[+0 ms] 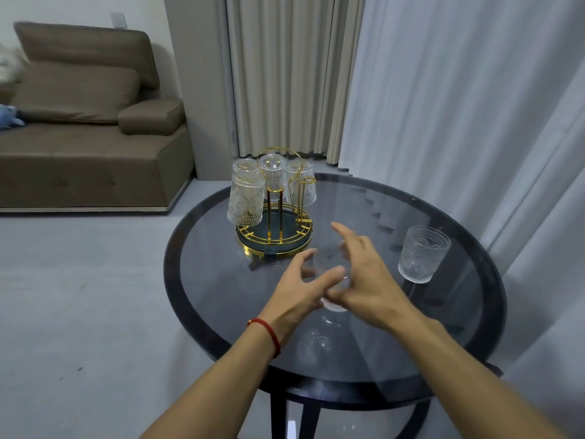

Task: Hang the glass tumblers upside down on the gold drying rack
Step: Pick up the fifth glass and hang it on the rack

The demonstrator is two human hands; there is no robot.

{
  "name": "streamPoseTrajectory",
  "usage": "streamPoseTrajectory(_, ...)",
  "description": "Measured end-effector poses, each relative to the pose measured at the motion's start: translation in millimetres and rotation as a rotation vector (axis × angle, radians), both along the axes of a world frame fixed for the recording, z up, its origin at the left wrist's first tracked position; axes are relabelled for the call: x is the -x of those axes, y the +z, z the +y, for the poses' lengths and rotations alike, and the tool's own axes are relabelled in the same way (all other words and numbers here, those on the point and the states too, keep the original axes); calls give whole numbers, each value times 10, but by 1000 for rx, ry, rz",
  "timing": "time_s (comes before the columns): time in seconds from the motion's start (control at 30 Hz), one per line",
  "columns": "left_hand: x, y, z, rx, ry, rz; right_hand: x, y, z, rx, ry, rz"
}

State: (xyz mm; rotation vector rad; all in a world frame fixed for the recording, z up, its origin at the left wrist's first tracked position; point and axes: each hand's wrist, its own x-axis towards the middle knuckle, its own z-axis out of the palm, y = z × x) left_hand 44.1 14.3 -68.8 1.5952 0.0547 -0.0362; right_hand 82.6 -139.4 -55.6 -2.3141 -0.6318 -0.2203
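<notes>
The gold drying rack [274, 248] stands at the far side of the round glass table [456, 327]. Several glass tumblers hang upside down on it, the nearest [246, 201] at its left. A bare gold peg [306, 193] sticks up at its front right. Just in front of the rack, a blurred tumbler [329, 264] sits between my hands. My left hand [300, 289] curls thumb and fingers around it. My right hand [370, 280] lies against its right side with fingers spread. Another tumbler [422, 253] stands upright at the right.
A brown sofa [82, 134] stands at the left on the pale floor. Beige and white curtains [443, 90] hang behind and to the right of the table. The table's dark rim [173, 248] runs round the glass top.
</notes>
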Motion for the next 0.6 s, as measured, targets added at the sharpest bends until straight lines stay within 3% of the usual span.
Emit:
streamPoseTrajectory(0.17,34,-11,61,150,-43,14,92,-26,76,28,171,-34)
streamPoseTrajectory(0.27,27,4,84,258,78,17,51,-27,82,-69,204,35)
streamPoseTrajectory(0.33,-18,23,126,366,128,8,-9,-41,48,-166,117,168)
streamPoseTrajectory(0.47,-97,5,189,513,120,33,-63,-119,63,-489,92,659)
streamPoseTrajectory(0.6,-189,-85,167,434,116,30,-115,-219,131,-681,34,686)
